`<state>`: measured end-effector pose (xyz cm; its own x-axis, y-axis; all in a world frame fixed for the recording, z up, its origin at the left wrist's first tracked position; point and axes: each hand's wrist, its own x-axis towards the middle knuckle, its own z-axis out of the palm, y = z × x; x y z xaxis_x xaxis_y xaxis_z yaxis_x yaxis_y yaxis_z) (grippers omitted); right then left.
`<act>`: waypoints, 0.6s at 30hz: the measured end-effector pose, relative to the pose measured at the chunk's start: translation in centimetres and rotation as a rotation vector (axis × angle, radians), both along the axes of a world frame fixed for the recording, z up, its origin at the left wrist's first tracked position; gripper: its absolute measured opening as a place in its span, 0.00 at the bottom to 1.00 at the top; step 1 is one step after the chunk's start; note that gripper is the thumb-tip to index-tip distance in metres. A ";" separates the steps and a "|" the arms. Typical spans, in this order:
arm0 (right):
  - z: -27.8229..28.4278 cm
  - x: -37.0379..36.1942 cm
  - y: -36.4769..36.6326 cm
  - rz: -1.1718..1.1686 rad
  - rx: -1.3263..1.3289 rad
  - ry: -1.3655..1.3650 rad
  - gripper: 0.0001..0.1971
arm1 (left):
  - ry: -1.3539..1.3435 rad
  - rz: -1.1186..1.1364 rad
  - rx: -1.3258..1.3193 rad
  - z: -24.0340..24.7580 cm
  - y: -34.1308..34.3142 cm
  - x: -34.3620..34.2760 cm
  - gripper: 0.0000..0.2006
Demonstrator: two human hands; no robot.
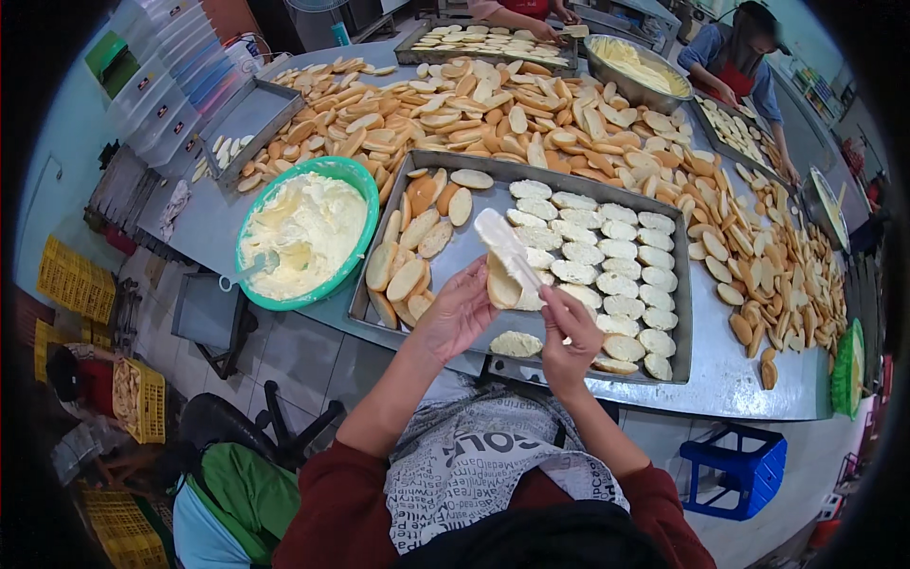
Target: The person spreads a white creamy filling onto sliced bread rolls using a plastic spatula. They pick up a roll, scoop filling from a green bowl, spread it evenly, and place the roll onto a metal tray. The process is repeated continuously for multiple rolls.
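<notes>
Over a metal tray (463,245), my left hand (450,321) pinches a halved oval bread roll (501,287). My right hand (570,341) grips a spatula (504,243), its broad blade coated in pale cream and lying against the roll's cut face. Rows of cream-covered bread halves (618,248) fill the tray's right side. Plain bread halves (407,278) are heaped at its left end. To the left stands a green basin (366,190) of whipped cream (313,220), with a light-handled utensil (248,272) stuck in it.
A big pile of bread halves (455,106) spreads across the table behind the tray. Two co-workers (735,71) handle trays on the far side, near a metal bowl of cream (637,71). A smaller tray (270,133) lies far left; a blue stool (735,469) stands at the right.
</notes>
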<state>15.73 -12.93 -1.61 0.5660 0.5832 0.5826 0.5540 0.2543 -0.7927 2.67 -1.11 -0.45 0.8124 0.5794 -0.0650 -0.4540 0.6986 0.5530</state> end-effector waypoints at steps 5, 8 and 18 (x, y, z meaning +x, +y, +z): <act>-1.5 0.2 0.3 -0.091 0.081 -0.279 0.23 | -0.160 -0.033 -0.084 -0.4 0.2 -0.3 0.26; -1.4 1.1 -0.2 -0.090 0.087 -0.402 0.27 | -0.207 -0.031 -0.172 -0.4 0.6 -0.7 0.27; 0.5 3.6 -3.5 -0.130 0.014 -0.532 0.27 | -0.230 0.088 -0.058 0.1 2.3 -1.7 0.31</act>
